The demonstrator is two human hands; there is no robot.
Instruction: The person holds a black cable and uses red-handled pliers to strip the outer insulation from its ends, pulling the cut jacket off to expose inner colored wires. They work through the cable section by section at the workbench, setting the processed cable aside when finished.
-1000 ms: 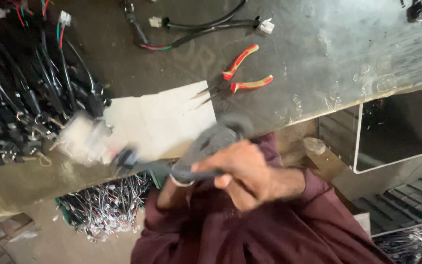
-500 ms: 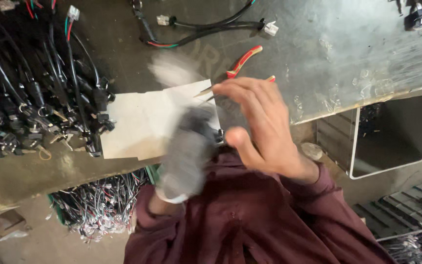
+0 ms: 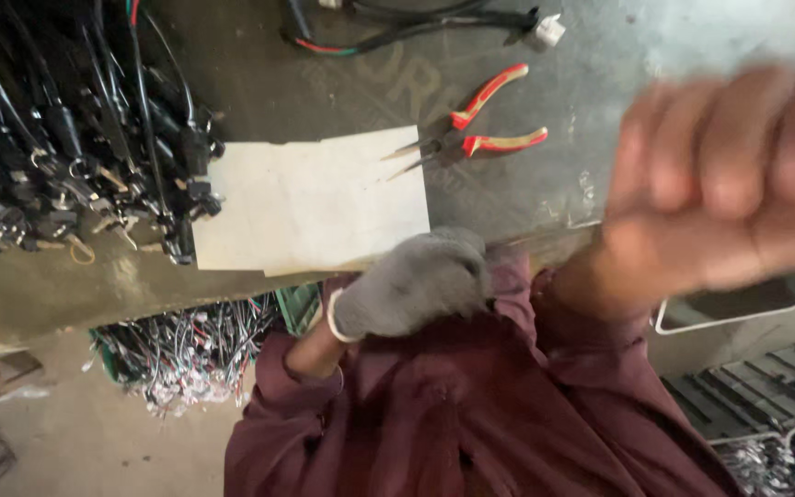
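Our left hand (image 3: pixel 411 285) wears a grey knit glove and is curled into a loose fist at the near edge of the table (image 3: pixel 600 55), just below the pale sheet of card (image 3: pixel 310 198); we cannot tell whether anything is inside it. Our right hand (image 3: pixel 724 189) is bare, raised close to the camera and blurred, fingers folded in — it looks closed, but whether it grips anything we cannot tell.

The red-handled pliers (image 3: pixel 476 133) lie open on the table just beyond the card's far corner, tips pointing toward it, apart from both hands. A thick bundle of black cables with connectors (image 3: pixel 75 156) crowds the left side, touching the card's left edge, and a wire harness with a white plug (image 3: pixel 434 23) lies along the far side.

We judge the main risk to be the fast-moving right hand: with its view blurred, a swing down could land on the pliers' pointed tips or knock them off the table. The gloved hand — sitting at the very edge — could drag the card and pull cable connectors along with it.
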